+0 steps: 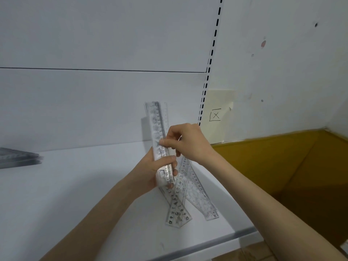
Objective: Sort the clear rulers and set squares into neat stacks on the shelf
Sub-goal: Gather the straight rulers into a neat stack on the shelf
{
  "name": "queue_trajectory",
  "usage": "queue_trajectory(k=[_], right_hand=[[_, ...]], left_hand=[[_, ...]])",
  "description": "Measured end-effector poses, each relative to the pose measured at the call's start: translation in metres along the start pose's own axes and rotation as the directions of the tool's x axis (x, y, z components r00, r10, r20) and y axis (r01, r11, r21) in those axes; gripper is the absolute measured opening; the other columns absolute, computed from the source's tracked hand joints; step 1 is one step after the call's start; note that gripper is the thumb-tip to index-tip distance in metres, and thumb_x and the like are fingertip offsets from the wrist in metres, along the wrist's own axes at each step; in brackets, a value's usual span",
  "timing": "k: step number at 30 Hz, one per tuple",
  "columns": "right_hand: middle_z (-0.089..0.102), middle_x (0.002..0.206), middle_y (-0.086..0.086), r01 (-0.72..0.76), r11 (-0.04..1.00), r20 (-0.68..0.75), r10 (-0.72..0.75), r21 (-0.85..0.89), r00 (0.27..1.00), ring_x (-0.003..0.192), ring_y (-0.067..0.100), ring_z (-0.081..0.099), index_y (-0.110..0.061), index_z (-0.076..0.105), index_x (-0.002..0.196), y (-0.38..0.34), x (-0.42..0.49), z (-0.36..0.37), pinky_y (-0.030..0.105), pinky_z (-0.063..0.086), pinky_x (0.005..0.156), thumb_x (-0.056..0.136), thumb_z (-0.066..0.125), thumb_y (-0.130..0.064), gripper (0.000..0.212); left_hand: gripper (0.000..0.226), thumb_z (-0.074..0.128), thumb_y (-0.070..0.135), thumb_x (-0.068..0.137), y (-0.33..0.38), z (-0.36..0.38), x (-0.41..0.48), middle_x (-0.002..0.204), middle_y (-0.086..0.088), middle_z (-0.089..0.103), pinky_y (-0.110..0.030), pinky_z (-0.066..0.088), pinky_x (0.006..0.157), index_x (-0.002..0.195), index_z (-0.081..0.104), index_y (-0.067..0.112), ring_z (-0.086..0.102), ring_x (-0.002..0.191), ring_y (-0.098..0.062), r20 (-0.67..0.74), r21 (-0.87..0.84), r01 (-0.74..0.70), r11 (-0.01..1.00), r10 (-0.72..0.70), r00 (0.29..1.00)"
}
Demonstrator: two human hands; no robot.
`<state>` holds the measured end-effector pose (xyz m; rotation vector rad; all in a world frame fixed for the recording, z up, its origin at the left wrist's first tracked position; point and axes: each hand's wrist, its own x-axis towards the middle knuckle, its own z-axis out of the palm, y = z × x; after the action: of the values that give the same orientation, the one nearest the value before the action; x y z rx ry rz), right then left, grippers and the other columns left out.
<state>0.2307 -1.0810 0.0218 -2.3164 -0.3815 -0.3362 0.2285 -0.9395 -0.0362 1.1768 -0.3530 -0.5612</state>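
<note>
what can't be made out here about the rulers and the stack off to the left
Head view only.
The pile at the left edge: blurred and cut off by the frame; rulers or set squares, cannot tell.
The held rulers: clear, overlapping, top blurred; count unclear, lower part covered by the left hand.
The loose rulers on the shelf: upper ends hidden behind the right hand.

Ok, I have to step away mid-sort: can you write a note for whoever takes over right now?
Left hand: grip round the lower end of a bundle of rulers, held upright above the shelf.
Right hand: pinches the bundle's edge midway.
Under the hands on the shelf: loose rulers, lying crossed.
Done: a blurred stack sits at the shelf's far left; rulers or set squares, cannot tell.
To do: square up the bundle, set it down, gather the loose rulers.
</note>
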Motion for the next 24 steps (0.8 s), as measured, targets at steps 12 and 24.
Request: queue_trajectory(k=[12, 24], right_hand=[[0.055, 0.068, -0.001, -0.289, 0.780, 0.188, 0.456, -0.556, 0.870, 0.059, 0.013, 0.047, -0.016, 0.048, 0.066, 0.047, -0.044, 0.009, 0.026, 0.035, 0.052, 0.068, 0.069, -0.067, 0.055], [0.050, 0.055, 0.009, -0.579, 0.810, 0.374, 0.512, 0.088, 0.773, 0.047, 0.018, 0.036, -0.003, 0.059, 0.066, 0.067, -0.051, -0.018, 0.020, 0.029, 0.045, 0.089, 0.067, -0.022, 0.030]], left_hand=[[0.024, 0.052, 0.013, 0.095, 0.002, -0.003, 0.001, 0.071, -0.005, 0.055, -0.030, 0.046, 0.046, 0.114, 0.047, 0.026, 0.057, 0.063, -0.021, -0.161, -0.050, -0.045, 0.998, 0.037, 0.986], [0.030, 0.061, 0.023, 0.090, 0.001, -0.005, -0.001, 0.072, -0.003, 0.056, -0.028, 0.043, 0.047, 0.116, 0.048, 0.028, 0.056, 0.062, -0.020, -0.191, 0.006, -0.035, 0.999, 0.035, 0.981]])
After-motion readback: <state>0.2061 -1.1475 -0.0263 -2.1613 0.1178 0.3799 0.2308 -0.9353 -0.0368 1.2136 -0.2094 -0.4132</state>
